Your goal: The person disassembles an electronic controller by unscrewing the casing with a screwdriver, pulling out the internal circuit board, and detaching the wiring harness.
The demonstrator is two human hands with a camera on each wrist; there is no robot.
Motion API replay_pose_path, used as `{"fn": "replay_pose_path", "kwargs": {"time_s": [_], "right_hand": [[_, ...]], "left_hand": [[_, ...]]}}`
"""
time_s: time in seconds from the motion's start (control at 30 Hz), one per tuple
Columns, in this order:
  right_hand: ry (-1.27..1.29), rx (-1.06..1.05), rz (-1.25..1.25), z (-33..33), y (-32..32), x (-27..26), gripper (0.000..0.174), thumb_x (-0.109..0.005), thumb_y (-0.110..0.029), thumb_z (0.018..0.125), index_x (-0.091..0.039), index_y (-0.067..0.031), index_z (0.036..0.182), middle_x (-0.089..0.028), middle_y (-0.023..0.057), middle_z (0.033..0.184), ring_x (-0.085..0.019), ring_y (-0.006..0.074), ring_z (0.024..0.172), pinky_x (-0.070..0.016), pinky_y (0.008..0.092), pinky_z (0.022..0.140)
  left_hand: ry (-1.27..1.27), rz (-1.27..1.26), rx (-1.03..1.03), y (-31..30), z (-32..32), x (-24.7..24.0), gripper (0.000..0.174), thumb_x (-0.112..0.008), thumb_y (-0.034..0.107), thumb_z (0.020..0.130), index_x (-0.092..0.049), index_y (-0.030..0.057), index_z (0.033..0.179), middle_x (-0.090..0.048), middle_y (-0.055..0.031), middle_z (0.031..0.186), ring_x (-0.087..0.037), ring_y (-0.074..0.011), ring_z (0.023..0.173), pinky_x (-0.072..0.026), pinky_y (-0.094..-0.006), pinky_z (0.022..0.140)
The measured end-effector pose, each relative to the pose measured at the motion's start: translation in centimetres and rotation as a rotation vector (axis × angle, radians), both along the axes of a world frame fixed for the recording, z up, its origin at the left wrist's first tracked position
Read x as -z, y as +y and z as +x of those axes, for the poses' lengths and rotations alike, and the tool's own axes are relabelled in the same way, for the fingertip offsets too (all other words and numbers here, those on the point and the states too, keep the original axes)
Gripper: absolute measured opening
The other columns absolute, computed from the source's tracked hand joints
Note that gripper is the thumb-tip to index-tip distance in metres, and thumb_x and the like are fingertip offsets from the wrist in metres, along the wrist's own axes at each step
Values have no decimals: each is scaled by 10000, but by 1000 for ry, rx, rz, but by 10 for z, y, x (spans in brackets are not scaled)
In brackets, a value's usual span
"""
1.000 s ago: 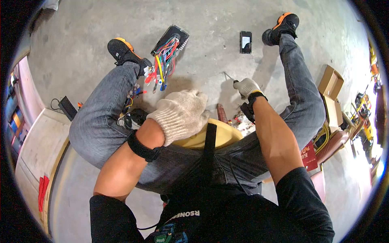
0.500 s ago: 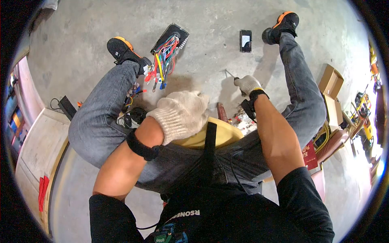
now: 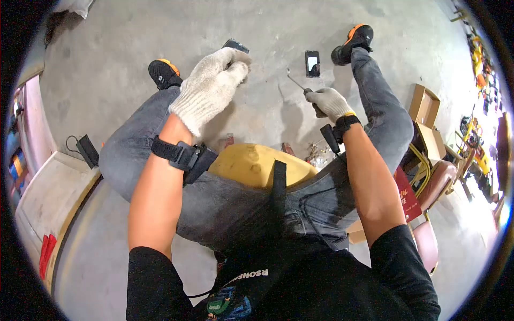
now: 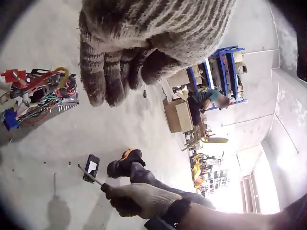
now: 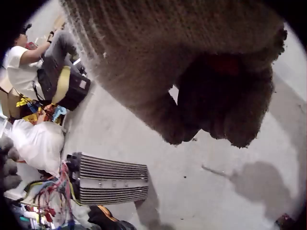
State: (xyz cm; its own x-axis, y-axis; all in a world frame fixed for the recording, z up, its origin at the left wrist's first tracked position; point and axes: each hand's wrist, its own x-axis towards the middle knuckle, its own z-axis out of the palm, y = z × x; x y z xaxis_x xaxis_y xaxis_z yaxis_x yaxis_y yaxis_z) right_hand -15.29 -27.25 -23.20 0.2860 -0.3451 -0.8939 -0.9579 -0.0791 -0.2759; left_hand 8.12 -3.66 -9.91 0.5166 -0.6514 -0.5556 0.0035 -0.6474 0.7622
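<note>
My right hand [image 3: 329, 102], in a pale knit glove, grips a screwdriver [image 3: 297, 83] by its handle; the thin shaft points forward over the concrete floor. My left hand [image 3: 217, 80], gloved too, reaches forward with nothing in it. Its fingers [image 4: 112, 79] hang relaxed, side by side, in the left wrist view. Overlapped by that hand in the head view is a finned metal box [image 3: 236, 45]. The right wrist view shows the box's ribbed side [image 5: 112, 179] and a bundle of coloured wires [image 5: 53, 191] coming out of one end.
A small black case [image 3: 312, 64] lies on the floor near the right shoe [image 3: 353, 44]. A yellow seat [image 3: 257, 163] is between my thighs. An open cardboard box [image 3: 425, 107] and a brown chair [image 3: 440, 182] stand at the right. Another person [image 5: 29, 62] sits off to one side.
My left hand has moved forward from above the yellow seat to over the finned box, covering its wires. The right hand still holds the screwdriver, its shaft now reaching farther forward. The head view has shifted.
</note>
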Motion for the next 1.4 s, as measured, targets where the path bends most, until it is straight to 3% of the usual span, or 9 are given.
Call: {"fn": "replay_pose_path", "kwargs": {"time_s": [0.23,0.27,0.4,0.5,0.57,0.73,0.83,0.9,1.4], "right_hand": [[-242,39,54,29,17,-123,362,-692,-334,921,-736,23,960,-613,13,723,-569,119,633,-492,290,621],[-266,43,73,29,20,-140,328,-684,-307,931,-736,12,985,-609,-9,757,-561,99,667,-483,270,632],[-336,-38,123,26,34,-208,311,-653,-289,948,-715,12,996,-631,1,818,-581,95,705,-488,264,649],[-331,-47,174,20,42,-240,281,-632,-277,958,-688,-2,968,-624,6,815,-593,99,713,-501,267,673],[-341,-48,173,18,50,-256,275,-635,-272,954,-685,-2,963,-617,4,805,-594,103,710,-495,266,668],[-354,-16,216,8,53,-257,277,-642,-278,957,-685,-5,958,-615,12,796,-596,107,706,-488,270,657],[-378,-45,229,7,52,-259,278,-639,-278,961,-682,-3,951,-613,18,787,-596,111,697,-485,274,651],[-396,-63,240,7,54,-260,277,-636,-275,962,-680,-2,944,-611,20,780,-594,112,691,-483,276,648],[-366,-50,162,9,58,-261,269,-638,-270,955,-670,-7,908,-586,6,763,-564,108,666,-464,280,614]], "left_hand": [[108,-41,-23,5,0,-6,371,-528,185,1019,-655,-3,1313,-729,-87,1102,-670,-156,951,-549,-301,864],[124,-86,-23,8,1,6,405,-509,154,1013,-613,0,1372,-713,-95,1170,-660,-164,977,-550,-306,874],[150,-133,-40,17,2,14,444,-487,108,1004,-562,10,1431,-688,-104,1227,-653,-174,1023,-546,-312,903],[352,-163,-51,20,-1,8,475,-480,55,991,-531,10,1461,-669,-109,1261,-650,-177,1069,-543,-315,941],[588,-333,-84,24,-5,15,472,-492,16,973,-549,3,1442,-673,-97,1237,-661,-182,1071,-548,-320,964],[685,-461,-10,26,-13,-3,481,-442,-15,957,-579,-6,1417,-689,-118,1189,-687,-196,1059,-581,-340,984],[693,-511,42,26,-11,-6,442,-460,-8,970,-594,-18,1391,-691,-121,1181,-694,-201,1040,-585,-347,976],[650,-483,53,28,-10,-12,338,-551,52,999,-636,7,1323,-704,-106,1158,-691,-194,1024,-566,-351,938],[696,-456,-61,27,-11,-2,276,-605,83,1010,-662,-31,1254,-740,-144,1110,-728,-215,935,-600,-354,852]]}}
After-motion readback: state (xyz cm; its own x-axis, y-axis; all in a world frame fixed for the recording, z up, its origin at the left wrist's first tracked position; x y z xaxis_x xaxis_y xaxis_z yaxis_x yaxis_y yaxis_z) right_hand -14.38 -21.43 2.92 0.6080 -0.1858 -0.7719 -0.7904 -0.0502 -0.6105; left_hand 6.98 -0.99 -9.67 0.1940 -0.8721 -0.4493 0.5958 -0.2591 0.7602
